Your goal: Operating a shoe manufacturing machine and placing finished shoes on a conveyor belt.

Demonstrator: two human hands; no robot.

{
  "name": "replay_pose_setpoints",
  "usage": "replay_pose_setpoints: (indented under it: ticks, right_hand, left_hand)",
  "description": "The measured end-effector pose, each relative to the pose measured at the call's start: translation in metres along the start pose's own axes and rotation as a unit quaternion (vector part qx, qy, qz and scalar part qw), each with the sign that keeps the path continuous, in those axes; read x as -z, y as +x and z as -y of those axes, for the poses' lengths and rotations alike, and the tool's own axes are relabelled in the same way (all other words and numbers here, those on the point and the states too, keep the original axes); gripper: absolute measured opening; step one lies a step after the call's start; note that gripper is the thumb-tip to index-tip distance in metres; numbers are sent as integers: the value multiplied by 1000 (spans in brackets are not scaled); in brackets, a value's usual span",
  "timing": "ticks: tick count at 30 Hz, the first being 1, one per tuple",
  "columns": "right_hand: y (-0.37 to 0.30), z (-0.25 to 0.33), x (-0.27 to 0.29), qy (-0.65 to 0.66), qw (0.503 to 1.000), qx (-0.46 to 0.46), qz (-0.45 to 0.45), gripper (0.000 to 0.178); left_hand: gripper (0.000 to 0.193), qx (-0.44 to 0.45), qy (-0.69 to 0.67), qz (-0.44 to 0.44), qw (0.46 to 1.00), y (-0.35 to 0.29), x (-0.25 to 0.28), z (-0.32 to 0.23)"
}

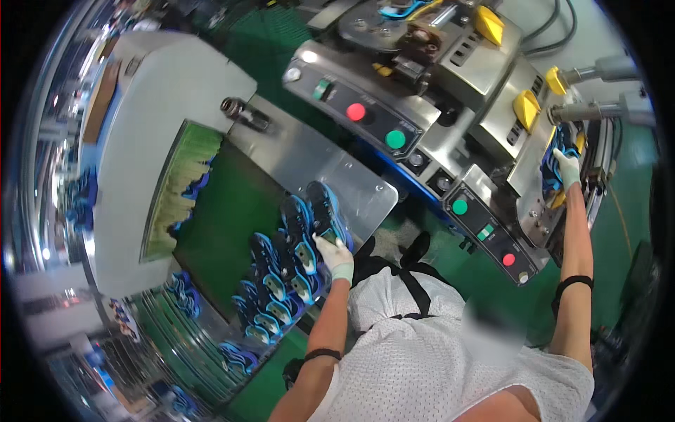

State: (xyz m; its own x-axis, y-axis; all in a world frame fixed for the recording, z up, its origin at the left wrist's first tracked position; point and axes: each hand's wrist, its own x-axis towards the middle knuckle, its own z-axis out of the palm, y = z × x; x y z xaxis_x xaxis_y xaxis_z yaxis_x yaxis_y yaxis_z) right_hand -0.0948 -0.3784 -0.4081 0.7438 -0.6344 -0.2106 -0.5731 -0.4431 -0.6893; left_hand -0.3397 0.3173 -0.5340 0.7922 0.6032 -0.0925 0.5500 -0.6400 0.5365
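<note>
My left hand (333, 259), in a whitish glove, grips the heel end of a black shoe (325, 211) with bright blue edging. That shoe lies at the near end of a group of similar black and blue shoes (271, 281) on the green conveyor belt (223, 204). Out to the far right, my gloved right hand (567, 170) is closed on another black and blue shoe (550, 163) at the side of the metal machine (524, 172). Part of that shoe is hidden by the hand and the machine's parts.
Control panels carry a red button (356, 112) and a green button (395, 139). Yellow pads (526, 109) sit on the machine. A dark cylinder (245, 114) lies on the steel plate (316, 165) beside the grey machine housing (176, 77). A rack (179, 344) stands lower left.
</note>
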Motion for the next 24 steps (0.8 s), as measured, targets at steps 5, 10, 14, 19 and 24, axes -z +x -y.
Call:
replay_pose_setpoints:
  ticks: [5, 10, 14, 19, 24]
  right_hand:
    - [-121, 72, -40, 0, 931, 328, -157, 55]
    - [-326, 55, -167, -246, 864, 439, -31, 72]
    - [-352, 68, -207, -384, 905, 184, 16, 52]
    - [-464, 154, -295, -189, 863, 352, 308, 92]
    - [-547, 150, -433, -15, 898, 119, 422, 90]
  left_hand:
    - [81, 31, -62, -2, 998, -4, 13, 5]
    - [66, -81, -236, 79, 965, 21, 83, -2]
    - [44, -215, -142, -34, 966, 111, 169, 44]
    - [53, -75, -4, -78, 994, 230, 196, 192]
    - [42, -4, 59, 129, 990, 220, 125, 221]
